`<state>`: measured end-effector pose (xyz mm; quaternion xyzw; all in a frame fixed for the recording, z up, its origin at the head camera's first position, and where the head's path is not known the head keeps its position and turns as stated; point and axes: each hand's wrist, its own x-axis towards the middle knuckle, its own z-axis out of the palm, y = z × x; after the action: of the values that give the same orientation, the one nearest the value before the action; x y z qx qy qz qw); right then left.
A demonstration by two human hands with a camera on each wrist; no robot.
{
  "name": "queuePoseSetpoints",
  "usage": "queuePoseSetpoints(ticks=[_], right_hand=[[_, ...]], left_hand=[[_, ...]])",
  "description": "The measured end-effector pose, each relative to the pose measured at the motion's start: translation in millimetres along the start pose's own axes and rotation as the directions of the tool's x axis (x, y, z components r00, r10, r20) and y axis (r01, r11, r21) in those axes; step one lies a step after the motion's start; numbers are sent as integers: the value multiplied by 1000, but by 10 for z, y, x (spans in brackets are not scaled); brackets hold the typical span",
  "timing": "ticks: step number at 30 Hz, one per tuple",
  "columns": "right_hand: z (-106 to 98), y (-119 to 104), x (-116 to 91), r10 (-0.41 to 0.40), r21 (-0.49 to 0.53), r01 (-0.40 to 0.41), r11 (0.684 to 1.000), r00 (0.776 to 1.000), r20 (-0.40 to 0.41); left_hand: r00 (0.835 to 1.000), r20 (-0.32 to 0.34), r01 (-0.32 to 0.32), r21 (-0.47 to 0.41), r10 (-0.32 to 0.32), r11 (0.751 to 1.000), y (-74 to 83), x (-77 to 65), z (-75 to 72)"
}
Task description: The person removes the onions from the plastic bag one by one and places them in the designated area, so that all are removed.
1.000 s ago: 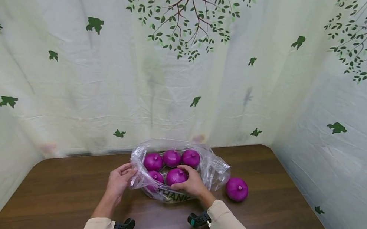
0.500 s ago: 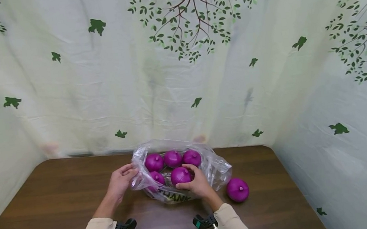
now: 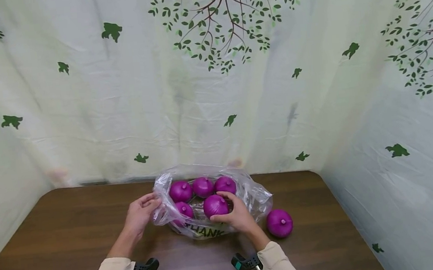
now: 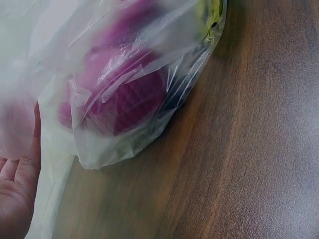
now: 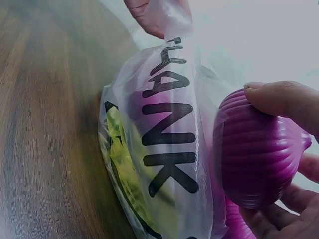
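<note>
A clear plastic bag (image 3: 255,194) with dark lettering lies open on the table, and several purple onions (image 3: 180,191) sit inside it. My left hand (image 3: 139,215) pinches the bag's left rim; in the left wrist view the film partly covers the fingers (image 4: 31,164). At the mouth of the bag my right hand (image 3: 237,214) grips one onion (image 5: 254,154) between thumb and fingers. That onion shows ridged sides and a pointed tip in the right wrist view. Another onion (image 3: 279,223) rests on the table, just right of the bag.
The brown wooden table (image 3: 73,238) runs back to a pale curtain (image 3: 149,93) printed with leaves and branches. Both forearms wear cream sleeves, and a black wrist device (image 3: 145,269) shows at the left wrist.
My right hand has shifted to the right with its onion, opening a gap beside the onion at the bag's front left. The left hand stays at the bag's rim.
</note>
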<state>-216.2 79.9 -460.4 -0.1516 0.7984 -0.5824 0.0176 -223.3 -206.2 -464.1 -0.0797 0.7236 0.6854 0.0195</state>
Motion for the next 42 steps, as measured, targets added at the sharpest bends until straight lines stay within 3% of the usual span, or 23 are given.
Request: queuePoseSetpoints(ticks=[4, 13, 26, 34, 42], right_hand=[[-33, -116, -43, -9, 5, 9, 1000, 1000, 25], [-100, 145, -12, -14, 20, 13, 1000, 999, 30], [-261, 77, -57, 16, 17, -17, 1000, 999, 52], [-338, -245, -172, 11, 15, -12, 1000, 998, 65], [-379, -3, -134, 9, 21, -11, 1000, 998, 66]], left_hand=[[1000, -5, 4, -2, -4, 1000, -2, 3, -16], [1000, 9, -4, -25, 4, 1000, 11, -11, -5], [1000, 11, 18, -15, -18, 1000, 18, -8, -7], [1000, 16, 18, -14, -17, 1000, 33, -10, 7], [1000, 23, 12, -29, -11, 1000, 42, -22, 14]])
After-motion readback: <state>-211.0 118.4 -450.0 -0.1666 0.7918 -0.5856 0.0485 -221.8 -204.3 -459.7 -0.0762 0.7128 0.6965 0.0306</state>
